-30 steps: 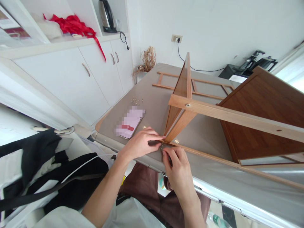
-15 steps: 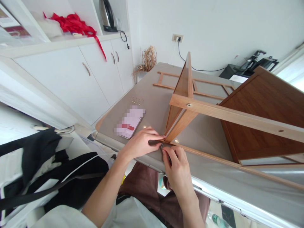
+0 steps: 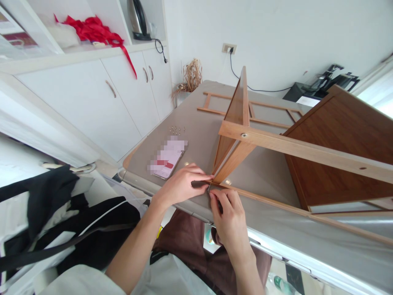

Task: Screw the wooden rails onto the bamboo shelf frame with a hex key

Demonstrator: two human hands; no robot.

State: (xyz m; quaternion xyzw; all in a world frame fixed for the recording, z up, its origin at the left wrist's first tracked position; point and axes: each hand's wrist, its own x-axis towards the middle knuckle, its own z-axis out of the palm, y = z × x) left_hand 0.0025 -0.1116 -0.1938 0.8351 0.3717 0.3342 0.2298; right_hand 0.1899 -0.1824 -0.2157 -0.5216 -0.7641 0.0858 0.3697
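A wooden frame (image 3: 294, 149) stands on the table near its front edge, with an upright wood panel (image 3: 236, 104) joined at its left end. My left hand (image 3: 181, 185) grips the lower left corner of this frame, forefinger and thumb stretched to either side of it. Close by on the right, my right hand (image 3: 229, 209) is closed in a pinch at the same corner. A thin, shiny metal piece (image 3: 209, 188) shows at its fingertips; most of it is hidden, so its kind is unclear.
Left of the frame lie a phone (image 3: 168, 159) and several small metal fittings (image 3: 176, 130). Behind is a flat ladder-like wooden frame (image 3: 215, 110). A larger brown panel (image 3: 340, 151) leans at right. Dark bags (image 3: 101, 229) sit beside the table (image 3: 196, 135).
Almost nothing differs. Both hands stay at the frame's lower left corner, and the view shifts very slightly.
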